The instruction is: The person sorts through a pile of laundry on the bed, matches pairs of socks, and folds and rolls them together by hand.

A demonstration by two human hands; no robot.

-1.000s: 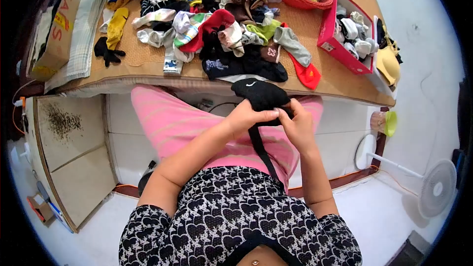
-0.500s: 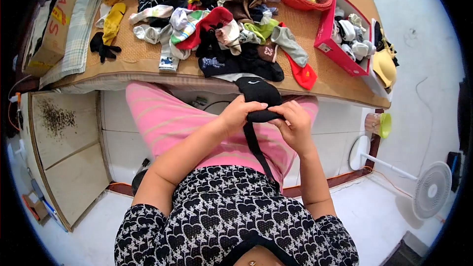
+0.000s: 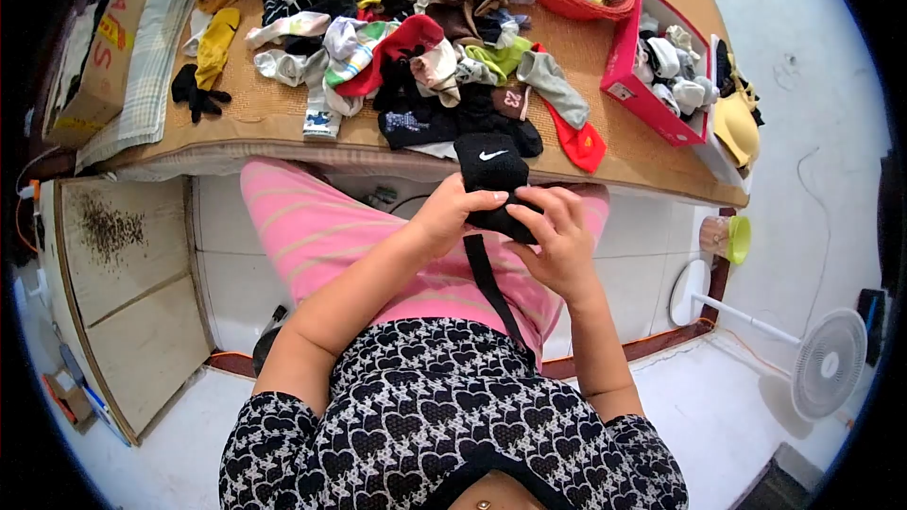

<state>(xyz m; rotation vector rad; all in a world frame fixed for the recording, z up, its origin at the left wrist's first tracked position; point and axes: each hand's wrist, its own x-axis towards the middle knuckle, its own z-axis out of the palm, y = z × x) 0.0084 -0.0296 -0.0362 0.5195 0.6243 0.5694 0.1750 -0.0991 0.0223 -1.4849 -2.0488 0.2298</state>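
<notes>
Currently, black knit sock with white swoosh (image 3: pixel 491 159) held above pink striped trousers (image 3: pixel 312 227) by near edge of tan mat-topped table (image 3: pixel 652 168); left hand (image 3: pixel 444 214) and right hand (image 3: pixel 562 238) both clamped on it from opposite sides, presumably since limp fabric sags. Multicoloured sock pile (image 3: pixel 413 42) lies farther off.

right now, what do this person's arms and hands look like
The left sleeve and right sleeve are short and black with a pale, repeating heart pattern. Below them, the left arm and right arm are bare. The left hand and right hand are ungloved; no watch, bracelet or ring shows.
</notes>
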